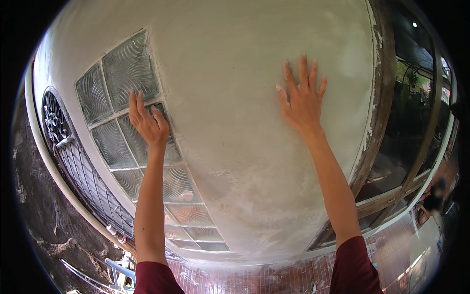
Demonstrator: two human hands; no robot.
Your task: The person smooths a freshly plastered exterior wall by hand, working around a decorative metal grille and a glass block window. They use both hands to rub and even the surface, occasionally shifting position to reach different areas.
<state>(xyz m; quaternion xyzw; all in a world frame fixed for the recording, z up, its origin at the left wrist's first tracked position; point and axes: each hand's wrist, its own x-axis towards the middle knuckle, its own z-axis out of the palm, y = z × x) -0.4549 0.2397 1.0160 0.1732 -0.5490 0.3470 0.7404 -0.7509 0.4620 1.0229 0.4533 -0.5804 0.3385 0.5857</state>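
Observation:
My right hand (303,103) lies against the pale plastered wall (235,98), its fingers spread wide and nothing in it. My left hand (149,122) is raised in front of the panel of patterned glass blocks (129,66) set into that wall. Its fingers point up, some stretched out and the thumb bent, and it holds nothing. Whether the left fingertips touch the glass, I cannot tell. Whitish residue shows on the fingers of both hands. Low on the wall, the plaster looks patchy and uneven in tone.
To the right is a wooden-framed window (404,112) with dark panes and rough plaster along its frame. A metal lattice gate (90,164) stands at the left. Below runs a reddish tiled floor (274,279), spotted with pale debris. A blue-grey plastic chair (120,272) sits lower left. Another person (433,198) is far right.

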